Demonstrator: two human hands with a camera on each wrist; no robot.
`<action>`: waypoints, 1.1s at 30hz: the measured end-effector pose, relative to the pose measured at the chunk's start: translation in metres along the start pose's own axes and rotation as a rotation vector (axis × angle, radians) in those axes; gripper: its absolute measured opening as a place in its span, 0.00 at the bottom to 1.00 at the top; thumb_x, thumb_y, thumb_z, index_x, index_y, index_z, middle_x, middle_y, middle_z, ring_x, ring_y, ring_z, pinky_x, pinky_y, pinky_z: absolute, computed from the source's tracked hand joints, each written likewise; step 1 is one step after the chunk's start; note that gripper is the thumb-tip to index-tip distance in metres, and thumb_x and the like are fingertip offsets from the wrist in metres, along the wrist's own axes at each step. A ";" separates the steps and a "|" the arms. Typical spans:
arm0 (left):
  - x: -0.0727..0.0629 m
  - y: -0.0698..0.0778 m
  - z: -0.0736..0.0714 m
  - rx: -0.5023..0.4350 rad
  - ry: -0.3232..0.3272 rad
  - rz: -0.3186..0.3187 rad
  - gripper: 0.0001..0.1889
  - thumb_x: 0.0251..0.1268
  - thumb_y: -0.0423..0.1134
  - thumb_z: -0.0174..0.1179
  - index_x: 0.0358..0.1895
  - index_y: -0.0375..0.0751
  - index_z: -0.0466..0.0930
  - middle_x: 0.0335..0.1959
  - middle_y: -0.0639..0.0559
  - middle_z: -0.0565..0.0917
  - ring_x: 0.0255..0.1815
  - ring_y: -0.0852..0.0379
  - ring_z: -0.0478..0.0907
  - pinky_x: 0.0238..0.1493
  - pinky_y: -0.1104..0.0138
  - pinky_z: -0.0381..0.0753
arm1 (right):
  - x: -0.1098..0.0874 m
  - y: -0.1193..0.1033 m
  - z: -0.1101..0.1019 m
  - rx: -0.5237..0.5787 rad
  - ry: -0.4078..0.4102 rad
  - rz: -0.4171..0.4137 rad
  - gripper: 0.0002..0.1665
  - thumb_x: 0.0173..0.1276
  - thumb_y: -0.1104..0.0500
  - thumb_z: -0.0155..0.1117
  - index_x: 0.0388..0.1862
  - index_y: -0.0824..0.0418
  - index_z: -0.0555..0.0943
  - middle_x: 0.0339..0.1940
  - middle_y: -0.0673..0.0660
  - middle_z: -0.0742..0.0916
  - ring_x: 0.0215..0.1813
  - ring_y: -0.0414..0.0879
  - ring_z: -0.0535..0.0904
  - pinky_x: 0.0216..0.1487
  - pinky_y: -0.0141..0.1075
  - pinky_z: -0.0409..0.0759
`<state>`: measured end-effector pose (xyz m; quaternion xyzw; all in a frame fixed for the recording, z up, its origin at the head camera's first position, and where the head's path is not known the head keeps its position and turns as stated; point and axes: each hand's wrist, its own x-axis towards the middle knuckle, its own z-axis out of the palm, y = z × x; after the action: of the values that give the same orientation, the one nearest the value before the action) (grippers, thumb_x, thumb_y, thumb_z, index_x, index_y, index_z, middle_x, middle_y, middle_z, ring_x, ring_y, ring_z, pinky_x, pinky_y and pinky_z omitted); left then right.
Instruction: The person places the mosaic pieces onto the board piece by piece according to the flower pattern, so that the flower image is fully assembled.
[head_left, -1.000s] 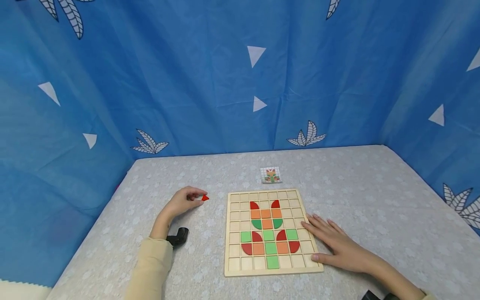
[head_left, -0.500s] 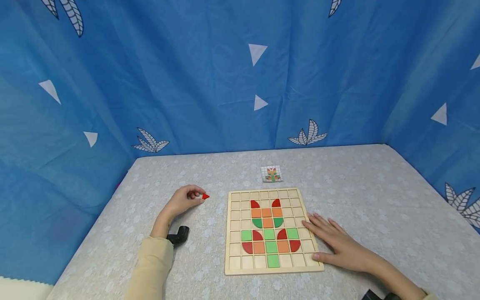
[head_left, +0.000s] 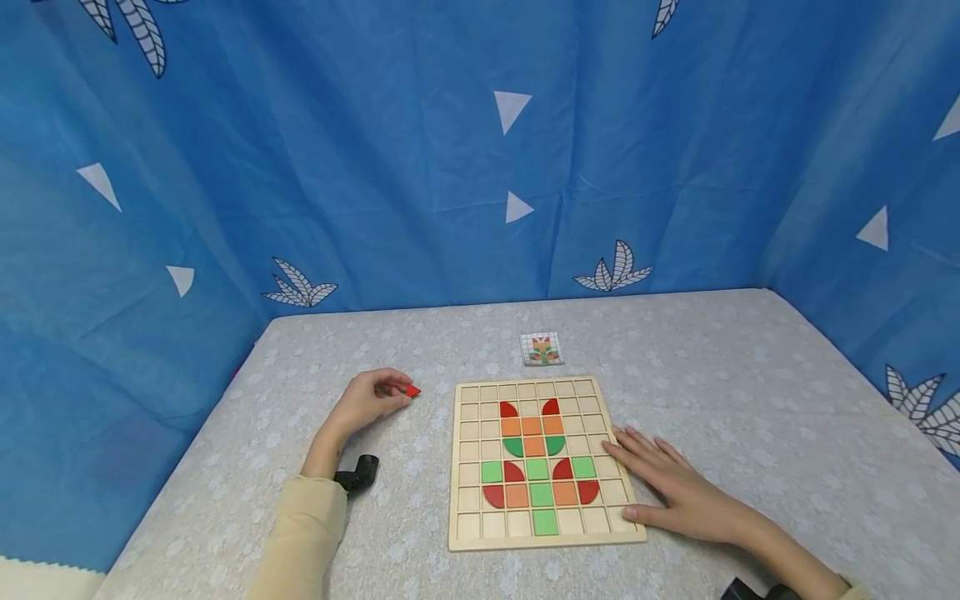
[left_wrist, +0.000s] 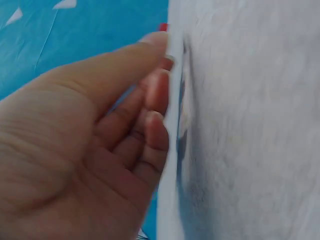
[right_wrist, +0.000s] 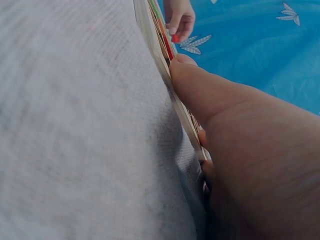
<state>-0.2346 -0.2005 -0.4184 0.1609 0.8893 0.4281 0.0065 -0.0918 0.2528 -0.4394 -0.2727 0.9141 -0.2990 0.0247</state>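
Left of the wooden grid board, my left hand pinches a small red piece between thumb and fingertips, a little above the table. It looks pointed in the head view; its full outline is hidden by the fingers. In the left wrist view only a bit of the red piece shows past the thumb. My right hand rests on the board's right edge with its fingers spread. Red, orange and green tiles form a symmetrical figure on the board, including a light green square in the bottom row.
Behind the board lies a small card printed with a coloured grid pattern. A floral cloth covers the table. Blue curtains with white shapes enclose the back and sides. Each wrist wears a black device.
My left hand has shifted very slightly, and the red piece has tilted a little between the fingertips, moving slightly up and right. The right hand and the board stay in place.
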 end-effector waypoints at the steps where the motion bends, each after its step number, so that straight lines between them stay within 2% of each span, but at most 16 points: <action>1: 0.001 0.004 0.001 0.000 0.000 0.012 0.12 0.54 0.32 0.68 0.43 0.35 0.82 0.31 0.52 0.80 0.31 0.55 0.75 0.33 0.63 0.75 | 0.000 0.000 0.000 0.000 0.001 0.000 0.44 0.62 0.40 0.62 0.74 0.48 0.58 0.73 0.57 0.60 0.72 0.58 0.49 0.63 0.28 0.28; 4: 0.002 0.019 0.006 -0.011 -0.005 0.063 0.11 0.55 0.32 0.67 0.43 0.36 0.82 0.31 0.52 0.81 0.31 0.55 0.75 0.33 0.63 0.74 | 0.000 0.000 -0.001 0.000 0.004 -0.002 0.44 0.62 0.40 0.62 0.74 0.48 0.58 0.73 0.57 0.59 0.72 0.58 0.49 0.64 0.29 0.28; 9: 0.005 0.050 0.022 -0.038 -0.021 0.106 0.11 0.55 0.30 0.67 0.42 0.37 0.83 0.33 0.53 0.82 0.31 0.55 0.74 0.32 0.64 0.72 | 0.000 0.000 -0.001 0.005 0.000 -0.004 0.44 0.62 0.40 0.62 0.74 0.48 0.58 0.73 0.57 0.59 0.72 0.58 0.48 0.63 0.28 0.28; 15: 0.013 0.076 0.048 -0.141 -0.058 0.113 0.11 0.56 0.34 0.67 0.43 0.38 0.83 0.34 0.52 0.82 0.32 0.55 0.75 0.33 0.64 0.74 | 0.000 0.000 0.000 -0.004 0.010 -0.014 0.44 0.62 0.40 0.62 0.73 0.49 0.59 0.73 0.57 0.60 0.72 0.59 0.50 0.63 0.26 0.28; 19: 0.019 0.088 0.067 -0.194 -0.072 0.093 0.11 0.56 0.35 0.67 0.42 0.39 0.83 0.33 0.53 0.82 0.32 0.56 0.76 0.35 0.64 0.75 | 0.000 0.000 0.001 0.001 0.012 -0.012 0.44 0.62 0.40 0.62 0.73 0.50 0.59 0.73 0.57 0.60 0.72 0.58 0.49 0.63 0.26 0.28; 21: 0.022 0.092 0.075 -0.205 -0.100 0.100 0.11 0.56 0.34 0.67 0.42 0.38 0.83 0.33 0.53 0.82 0.32 0.56 0.76 0.35 0.65 0.76 | 0.000 0.000 0.001 0.003 0.011 -0.012 0.44 0.62 0.40 0.62 0.73 0.50 0.60 0.73 0.57 0.60 0.72 0.57 0.49 0.63 0.26 0.28; 25: 0.028 0.101 0.088 -0.158 -0.168 0.117 0.11 0.55 0.34 0.68 0.41 0.35 0.83 0.31 0.53 0.82 0.30 0.58 0.76 0.34 0.66 0.76 | -0.001 -0.001 0.000 0.000 0.011 -0.014 0.44 0.62 0.40 0.62 0.73 0.50 0.59 0.73 0.57 0.60 0.72 0.59 0.49 0.63 0.27 0.28; 33: 0.039 0.114 0.100 0.019 -0.252 0.149 0.08 0.51 0.34 0.70 0.35 0.36 0.84 0.26 0.55 0.80 0.26 0.62 0.75 0.30 0.70 0.75 | -0.001 -0.002 -0.001 0.000 0.004 -0.008 0.44 0.62 0.40 0.62 0.73 0.50 0.59 0.73 0.57 0.60 0.72 0.60 0.49 0.63 0.27 0.28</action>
<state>-0.2249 -0.0473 -0.3899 0.2792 0.8710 0.3953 0.0848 -0.0905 0.2523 -0.4370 -0.2757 0.9130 -0.2998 0.0216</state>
